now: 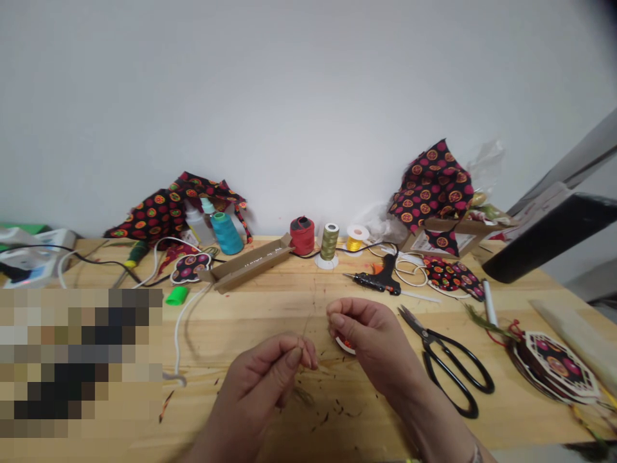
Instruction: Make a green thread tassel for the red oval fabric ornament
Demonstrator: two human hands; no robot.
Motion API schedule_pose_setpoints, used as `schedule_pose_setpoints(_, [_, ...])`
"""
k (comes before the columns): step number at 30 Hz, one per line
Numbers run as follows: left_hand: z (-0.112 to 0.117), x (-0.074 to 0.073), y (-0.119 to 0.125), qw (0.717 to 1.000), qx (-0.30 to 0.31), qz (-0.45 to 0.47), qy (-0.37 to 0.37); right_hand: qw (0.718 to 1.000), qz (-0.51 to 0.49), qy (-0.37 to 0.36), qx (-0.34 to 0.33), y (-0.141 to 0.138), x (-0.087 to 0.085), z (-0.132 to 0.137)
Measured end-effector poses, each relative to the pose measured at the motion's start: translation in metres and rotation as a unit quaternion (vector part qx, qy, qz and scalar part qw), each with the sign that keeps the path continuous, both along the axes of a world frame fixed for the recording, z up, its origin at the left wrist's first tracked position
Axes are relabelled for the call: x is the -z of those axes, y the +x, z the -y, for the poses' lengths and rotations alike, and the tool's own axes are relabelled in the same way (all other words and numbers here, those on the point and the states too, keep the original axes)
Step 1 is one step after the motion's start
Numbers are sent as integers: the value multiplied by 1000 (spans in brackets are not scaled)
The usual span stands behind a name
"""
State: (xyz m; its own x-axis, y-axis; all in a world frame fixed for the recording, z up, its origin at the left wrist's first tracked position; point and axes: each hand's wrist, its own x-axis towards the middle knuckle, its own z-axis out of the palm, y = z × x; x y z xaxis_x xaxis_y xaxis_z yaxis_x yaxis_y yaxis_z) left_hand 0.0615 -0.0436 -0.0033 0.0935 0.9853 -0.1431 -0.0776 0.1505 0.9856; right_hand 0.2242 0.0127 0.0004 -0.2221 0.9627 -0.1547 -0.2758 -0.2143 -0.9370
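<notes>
My left hand (263,379) is closed in a pinch, thumb against forefinger, on a fine olive thread (305,326). Loose strands of the same colour (303,397) hang below its fingers. To its right and slightly higher, my right hand (373,341) is also closed, its thumb and fingertips pressed together. What sits between those fingertips is too small to make out. Partly hidden behind the right hand, a white-edged piece with red patterned fabric (345,345) lies on the table. Black-handled scissors (425,335) rest just right of that hand, blades pointing away from me.
Teal (227,234), red (302,238) and olive (330,242) thread spools stand along the wall, beside a yellow spool (357,240). A glue gun (380,281), an open cardboard box (253,265), a green cap (177,296) and stacked octagonal ornaments (554,363) lie around. Dark scraps litter the wood.
</notes>
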Motion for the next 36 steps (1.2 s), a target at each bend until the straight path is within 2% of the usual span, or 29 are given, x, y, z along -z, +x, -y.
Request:
schedule_pose_setpoints(6, [0, 1, 2, 1000, -25, 10, 7, 1000, 12, 26, -9, 2, 2, 1])
schedule_pose_setpoints(10, [0, 0, 2, 1000, -19, 9, 11, 989, 85, 123, 4, 5, -4, 2])
schedule_pose_setpoints(12, [0, 1, 3, 1000, -20, 6, 13, 986, 92, 142, -4, 5, -7, 3])
schedule_pose_setpoints(17, [0, 1, 6, 1000, -7, 10, 16, 996, 68, 62, -22, -1, -12, 4])
schedule_pose_setpoints(21, [1, -3, 7, 1000, -8, 9, 16, 998, 29, 49, -23, -7, -13, 4])
schedule_pose_setpoints(25, [2, -5, 5, 1000, 18, -1, 12, 998, 37, 51, -31, -10, -14, 3])
schedule_pose_setpoints(28, [0, -4, 3, 1000, 13, -5, 2, 991, 85, 101, -13, -8, -14, 2])
schedule_pose_setpoints(32, [-7, -4, 3, 995, -86, 43, -34, 972, 140, 187, 9, 0, -18, 4])
schedule_pose_setpoints(34, [-11, -7, 3, 988, -110, 85, -64, 961, 152, 228, -35, 3, -22, 8])
schedule_pose_setpoints(36, [-13, -9, 4, 983, -102, 119, -92, 946, 150, 267, -110, 4, -24, 12])
